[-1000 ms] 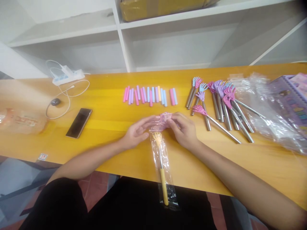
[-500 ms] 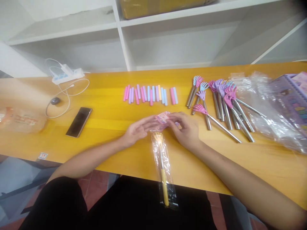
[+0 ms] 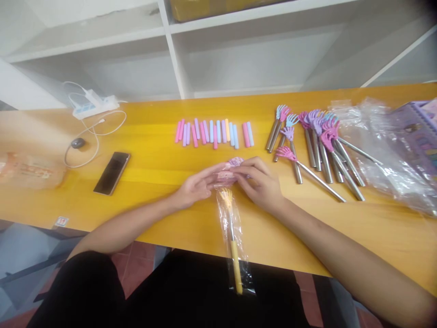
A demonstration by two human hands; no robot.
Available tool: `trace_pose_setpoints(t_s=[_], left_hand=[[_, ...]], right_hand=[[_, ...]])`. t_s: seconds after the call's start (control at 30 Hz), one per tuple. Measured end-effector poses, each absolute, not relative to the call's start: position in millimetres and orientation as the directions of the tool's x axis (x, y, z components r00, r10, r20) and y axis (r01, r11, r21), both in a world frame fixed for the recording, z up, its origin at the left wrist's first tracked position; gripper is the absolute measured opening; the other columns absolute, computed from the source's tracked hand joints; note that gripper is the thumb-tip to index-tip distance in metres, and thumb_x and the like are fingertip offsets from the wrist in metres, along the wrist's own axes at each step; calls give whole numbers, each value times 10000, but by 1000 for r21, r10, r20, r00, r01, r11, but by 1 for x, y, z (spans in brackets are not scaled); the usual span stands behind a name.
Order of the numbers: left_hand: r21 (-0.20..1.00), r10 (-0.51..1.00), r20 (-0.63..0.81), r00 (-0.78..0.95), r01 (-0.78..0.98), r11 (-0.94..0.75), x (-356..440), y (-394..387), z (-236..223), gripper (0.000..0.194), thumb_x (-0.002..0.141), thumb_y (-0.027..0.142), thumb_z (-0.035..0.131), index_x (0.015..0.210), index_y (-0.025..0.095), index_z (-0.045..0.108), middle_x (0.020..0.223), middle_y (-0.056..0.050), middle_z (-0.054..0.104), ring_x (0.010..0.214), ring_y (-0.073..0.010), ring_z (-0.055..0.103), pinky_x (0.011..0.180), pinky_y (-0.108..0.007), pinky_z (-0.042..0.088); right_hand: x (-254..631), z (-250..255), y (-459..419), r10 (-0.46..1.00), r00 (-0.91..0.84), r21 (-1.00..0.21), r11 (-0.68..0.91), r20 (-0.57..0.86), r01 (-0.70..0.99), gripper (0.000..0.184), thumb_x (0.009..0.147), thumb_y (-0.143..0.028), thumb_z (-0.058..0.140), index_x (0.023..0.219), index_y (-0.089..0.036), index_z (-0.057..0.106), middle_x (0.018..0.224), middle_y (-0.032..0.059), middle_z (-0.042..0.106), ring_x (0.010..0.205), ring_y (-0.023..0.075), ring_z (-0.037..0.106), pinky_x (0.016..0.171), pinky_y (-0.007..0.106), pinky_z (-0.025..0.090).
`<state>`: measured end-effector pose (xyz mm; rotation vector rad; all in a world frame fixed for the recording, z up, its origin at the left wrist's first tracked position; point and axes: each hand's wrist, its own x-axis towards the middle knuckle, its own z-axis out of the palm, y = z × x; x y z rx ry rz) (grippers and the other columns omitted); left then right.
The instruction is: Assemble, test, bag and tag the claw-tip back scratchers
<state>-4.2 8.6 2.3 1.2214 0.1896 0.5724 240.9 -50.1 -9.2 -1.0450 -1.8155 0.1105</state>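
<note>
A yellow back scratcher [image 3: 232,228] lies inside a clear plastic bag [image 3: 239,218], its claw end away from me and its yellow handle past the table's front edge. At the bag's top is a pink printed card [image 3: 235,161], partly folded over and partly hidden by fingers. My left hand [image 3: 196,186] pinches the left side of the bag's top. From the right, my right hand [image 3: 261,184] has its fingers closed on the card and bag top. Right of my hands lies a back scratcher with a pink claw [image 3: 286,153], without a handle sleeve.
Several coloured handle sleeves [image 3: 205,132] lie in a row behind my hands. To the right are several metal back scratchers [image 3: 327,146], clear bags [image 3: 378,150] and a purple box [image 3: 416,132]. A phone [image 3: 112,173], cable and power strip [image 3: 95,107] sit left.
My right fingers have moved slightly left over the bag's top, and the pink card now looks folded over. The bagged back scratcher stays nearly in place.
</note>
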Motion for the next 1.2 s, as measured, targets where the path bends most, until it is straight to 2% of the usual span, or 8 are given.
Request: trace_pose_setpoints(t_s=[0.23,0.47,0.6,0.67,0.73,0.87,1.03,1.2], left_hand=[[926,541,123,832,-293,240,-5,7,7,756,934,450,817,1616,300,527,1726,-167,429,1570,-401,456,1301,-619,376],[920,539,135,832,-307,244,-4,7,6,718,941,452,808,1600,337,549,1734,-130,427,1581,-387,445,1303,-601,389],[925,522,150,839,-306,225,-5,6,8,703,960,429,788,1610,348,533,1744,-119,412,1578,-383,451,1302,-600,395],[928,499,162,851,-303,215,-5,6,9,697,974,410,773,1620,345,519,1739,-122,420,1584,-379,441,1310,-603,380],[930,485,173,857,-305,207,-4,6,8,698,973,406,776,1619,352,517,1736,-126,421,1585,-382,438,1309,-610,376],[929,516,169,839,-311,201,-3,7,6,753,954,386,804,1629,424,472,1729,-114,431,1551,-368,489,1265,-601,438],[966,556,80,827,-203,162,-5,7,2,603,965,326,793,1539,306,609,1634,-149,554,1520,-339,532,1261,-531,460],[991,592,19,805,-96,98,-7,8,-3,429,974,320,785,1393,245,729,1501,-137,683,1426,-294,633,1248,-472,476]], right_hand=[[243,-11,-52,694,-206,-468,645,690,604,372,984,-106,632,1307,-269,720,1086,88,609,970,213,649,798,368,589],[248,-17,-54,735,-272,-455,620,621,639,416,975,-149,645,1357,-304,695,1174,109,576,993,230,644,792,390,626],[244,-12,-55,770,-125,-514,528,626,676,423,991,-208,670,1404,-295,652,1249,132,581,1014,243,671,833,428,649],[242,-8,-55,792,-47,-587,491,609,644,460,1012,-235,672,1463,-280,591,1227,125,624,951,220,692,794,399,649],[241,-4,-55,798,-54,-618,505,600,603,373,1033,-225,655,1402,-271,621,1130,91,684,899,197,702,746,353,635],[243,-3,-54,730,-116,-539,592,673,600,154,1030,-179,650,1134,-256,734,1020,69,723,922,198,710,782,349,619],[245,-10,-55,650,-287,-389,690,703,610,186,1005,-187,692,1159,-271,754,1064,75,719,951,186,720,771,326,618],[243,-17,-58,622,-384,-319,726,682,609,236,986,-176,697,1199,-272,728,1120,86,717,1009,203,721,801,351,633]])
